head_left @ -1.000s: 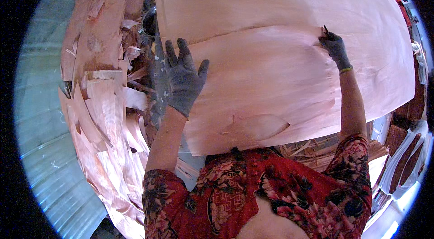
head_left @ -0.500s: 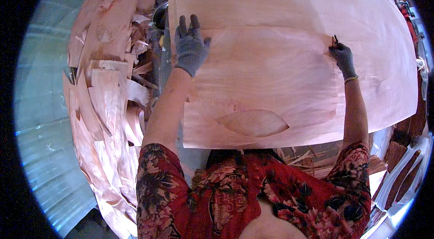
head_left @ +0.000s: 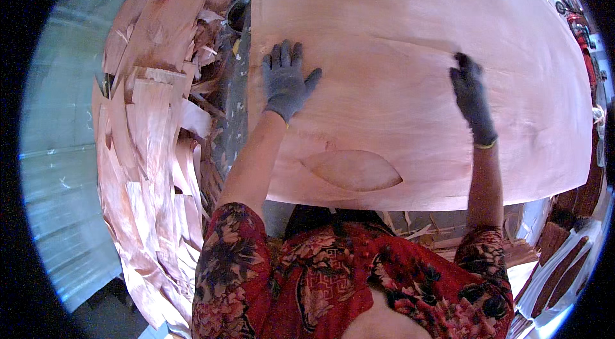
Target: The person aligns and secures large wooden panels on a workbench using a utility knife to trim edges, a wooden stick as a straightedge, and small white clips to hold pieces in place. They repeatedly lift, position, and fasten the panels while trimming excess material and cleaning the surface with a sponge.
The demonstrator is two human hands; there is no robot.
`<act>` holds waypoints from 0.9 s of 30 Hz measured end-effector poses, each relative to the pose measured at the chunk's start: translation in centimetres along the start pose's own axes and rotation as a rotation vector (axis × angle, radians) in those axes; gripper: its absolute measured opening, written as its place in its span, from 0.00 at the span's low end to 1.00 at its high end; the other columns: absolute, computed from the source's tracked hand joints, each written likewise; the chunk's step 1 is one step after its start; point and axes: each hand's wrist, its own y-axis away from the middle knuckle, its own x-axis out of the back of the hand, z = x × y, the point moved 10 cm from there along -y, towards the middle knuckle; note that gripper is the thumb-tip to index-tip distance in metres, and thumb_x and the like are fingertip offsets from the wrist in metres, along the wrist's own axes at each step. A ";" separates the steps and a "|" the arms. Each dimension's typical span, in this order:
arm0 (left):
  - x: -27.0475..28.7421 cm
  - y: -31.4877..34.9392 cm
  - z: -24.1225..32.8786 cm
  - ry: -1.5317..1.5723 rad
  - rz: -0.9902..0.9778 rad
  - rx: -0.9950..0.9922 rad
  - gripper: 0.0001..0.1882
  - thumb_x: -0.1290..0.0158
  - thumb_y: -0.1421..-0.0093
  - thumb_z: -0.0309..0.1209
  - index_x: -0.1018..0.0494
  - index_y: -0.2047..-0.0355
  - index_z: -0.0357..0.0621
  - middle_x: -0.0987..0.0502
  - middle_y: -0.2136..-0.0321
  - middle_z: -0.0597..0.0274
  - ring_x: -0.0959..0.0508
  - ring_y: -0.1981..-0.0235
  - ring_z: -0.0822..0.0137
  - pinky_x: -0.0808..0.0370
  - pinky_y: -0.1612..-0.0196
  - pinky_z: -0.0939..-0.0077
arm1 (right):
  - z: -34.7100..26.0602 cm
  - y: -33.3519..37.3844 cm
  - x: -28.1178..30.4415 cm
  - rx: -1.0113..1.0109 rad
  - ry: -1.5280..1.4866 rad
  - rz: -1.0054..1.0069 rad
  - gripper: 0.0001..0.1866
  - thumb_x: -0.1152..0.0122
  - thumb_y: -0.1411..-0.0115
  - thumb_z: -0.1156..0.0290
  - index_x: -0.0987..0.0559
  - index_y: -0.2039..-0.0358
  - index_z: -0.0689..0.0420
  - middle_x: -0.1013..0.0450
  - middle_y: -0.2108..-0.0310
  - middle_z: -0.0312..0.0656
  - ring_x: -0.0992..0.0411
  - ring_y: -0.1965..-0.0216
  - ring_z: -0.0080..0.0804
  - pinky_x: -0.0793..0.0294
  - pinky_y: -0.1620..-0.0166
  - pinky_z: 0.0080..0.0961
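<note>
A wide, pale pinkish wood veneer sheet [head_left: 384, 102] lies in front of me, with a thin crease or edge line running toward my right hand. My left hand [head_left: 287, 86], in a grey glove, rests on its left part with fingers spread. My right hand [head_left: 473, 99], also grey-gloved, is over the right part and smeared by motion. Its fingers look drawn together, with a dark tip at their end; what they hold cannot be made out. Near the front edge, a leaf-shaped veneer patch or cutout [head_left: 355, 170] shows in the sheet.
Torn veneer strips [head_left: 150, 134] are heaped along the left, beside a translucent corrugated panel [head_left: 70, 166]. A dark round container [head_left: 239, 13] stands past the sheet's left edge. Wood scraps [head_left: 419, 227] lie below the front edge; white plastic wrapping [head_left: 567, 262] is at lower right.
My right hand has moved slightly left, and the thin dark thing at its fingers no longer shows clearly. My left hand has shifted slightly right and nearer. The smaller sheet's side edges have become less distinct.
</note>
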 end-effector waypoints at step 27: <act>-0.7 0.0 -4.9 0.389 0.180 0.069 0.32 0.56 0.46 0.35 0.47 0.45 0.26 0.38 0.47 0.38 0.41 0.43 0.47 0.50 0.39 0.55 | -25.3 -10.0 -20.6 -0.054 -0.155 -0.734 0.11 0.52 0.47 0.68 0.28 0.70 0.64 0.28 0.78 0.56 0.27 0.73 0.54 0.28 0.69 0.43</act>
